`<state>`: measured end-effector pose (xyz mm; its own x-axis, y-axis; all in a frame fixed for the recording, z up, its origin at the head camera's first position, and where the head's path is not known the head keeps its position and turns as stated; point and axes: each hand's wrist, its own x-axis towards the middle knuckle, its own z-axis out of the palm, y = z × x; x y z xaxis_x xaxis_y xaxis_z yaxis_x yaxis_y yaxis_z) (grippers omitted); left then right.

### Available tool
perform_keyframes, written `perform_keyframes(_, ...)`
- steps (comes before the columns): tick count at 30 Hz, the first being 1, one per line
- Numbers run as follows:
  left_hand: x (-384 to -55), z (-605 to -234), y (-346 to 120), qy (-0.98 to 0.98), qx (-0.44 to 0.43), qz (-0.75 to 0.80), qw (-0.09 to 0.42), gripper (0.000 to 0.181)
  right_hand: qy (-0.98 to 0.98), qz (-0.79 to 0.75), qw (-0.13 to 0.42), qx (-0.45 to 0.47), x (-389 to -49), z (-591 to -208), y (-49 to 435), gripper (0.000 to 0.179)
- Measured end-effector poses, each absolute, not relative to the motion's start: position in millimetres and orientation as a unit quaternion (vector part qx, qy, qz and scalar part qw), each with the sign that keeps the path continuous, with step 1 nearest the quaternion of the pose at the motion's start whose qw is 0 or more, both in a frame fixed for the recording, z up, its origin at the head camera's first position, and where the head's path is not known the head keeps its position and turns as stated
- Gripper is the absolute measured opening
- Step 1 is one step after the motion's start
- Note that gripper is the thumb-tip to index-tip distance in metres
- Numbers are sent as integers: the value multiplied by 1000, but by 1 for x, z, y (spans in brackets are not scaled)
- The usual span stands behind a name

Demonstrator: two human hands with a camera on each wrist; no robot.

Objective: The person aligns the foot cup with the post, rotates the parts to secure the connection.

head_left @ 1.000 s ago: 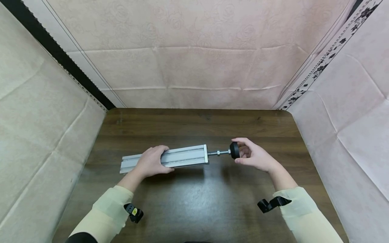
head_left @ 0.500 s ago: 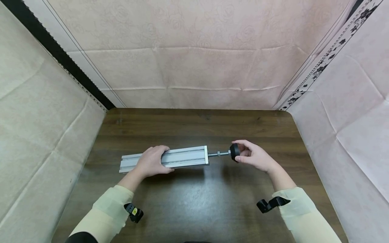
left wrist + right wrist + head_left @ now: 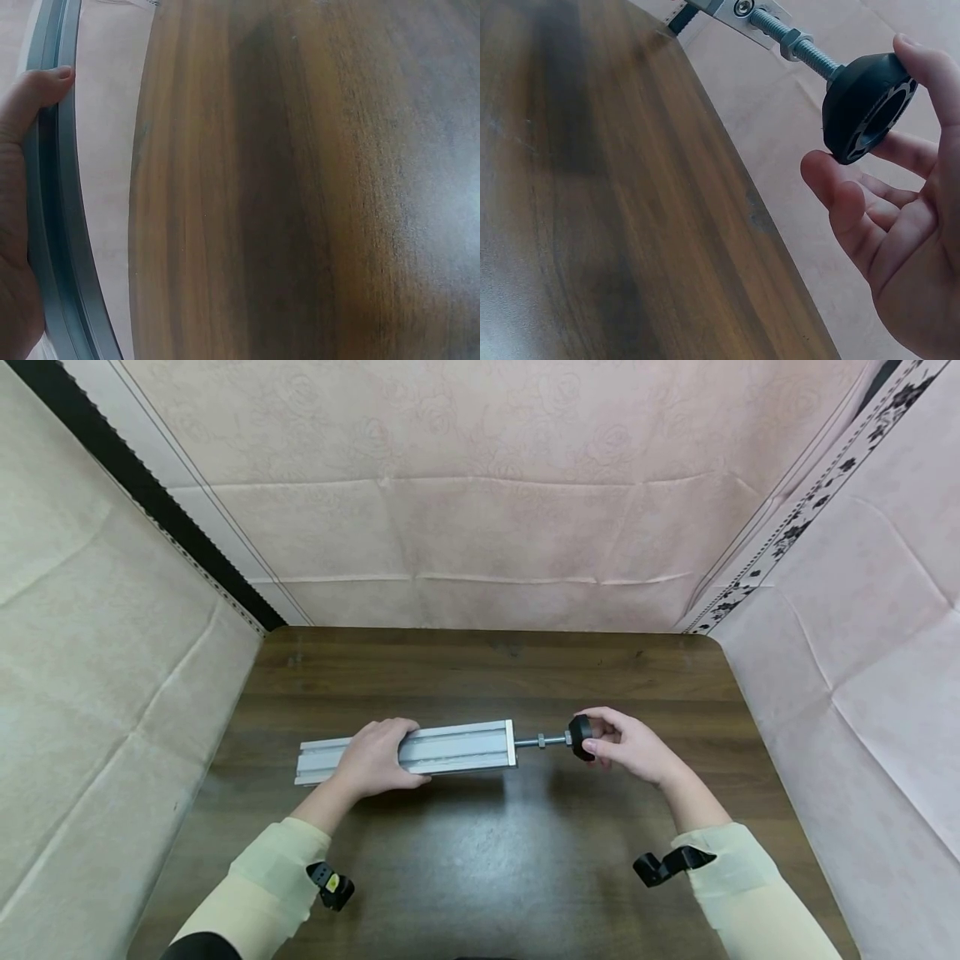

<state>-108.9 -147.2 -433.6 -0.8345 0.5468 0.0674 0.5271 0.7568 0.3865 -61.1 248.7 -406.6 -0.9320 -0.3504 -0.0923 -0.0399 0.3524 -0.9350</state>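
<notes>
Just below the middle of the head frame, held crosswise with a slight rise toward the right: a silver bar (image 3: 461,747), grooved along its length. Out of its right end, a threaded rod (image 3: 556,740) with a nut (image 3: 795,45) partway along, and at the tip a round black foot (image 3: 580,737). Seemingly raised above the wooden surface (image 3: 480,885), judging by the shadow (image 3: 465,791) below.

Around the bar, left of its middle, the left hand (image 3: 378,756): fingers clamped over the far edge, thumb at the near one, probably to steady the long piece. At the foot, the right hand (image 3: 633,747): thumb and fingers pinching the rim lightly, palm apart from it, perhaps to leave the foot free to turn. Facing that palm, the foot's hollow outer side, with no contents visible.

Further out, pale sleeves (image 3: 262,881) at lower left and lower right; near the right wrist, a black bracket (image 3: 650,869). Beyond the surface, pale cloth (image 3: 465,527) across the top, with a dark band (image 3: 161,514) at upper left.
</notes>
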Motion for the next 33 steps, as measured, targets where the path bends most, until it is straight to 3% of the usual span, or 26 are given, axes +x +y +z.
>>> perform_keyframes(8, -109, -434, -147, 938, 286, 197, 22, 74, 814, -548, 149, -123, -62, -407, 251, 42)
perform_keyframes(15, -110, -437, -150, 937, 281, 206, 26, 71, 818, -535, 124, -167, -59, -406, 256, 82)
perform_keyframes(19, -111, -438, -152, 940, 272, 205, 36, 71, 821, -520, 113, -205, -55, -409, 254, 95)
perform_keyframes(24, -111, -440, -153, 939, 270, 206, 44, 71, 808, -536, 108, -220, -54, -413, 248, 93)
perform_keyframes(33, -111, -441, -150, 938, 274, 208, 42, 70, 797, -553, 93, -224, -54, -419, 248, 72)
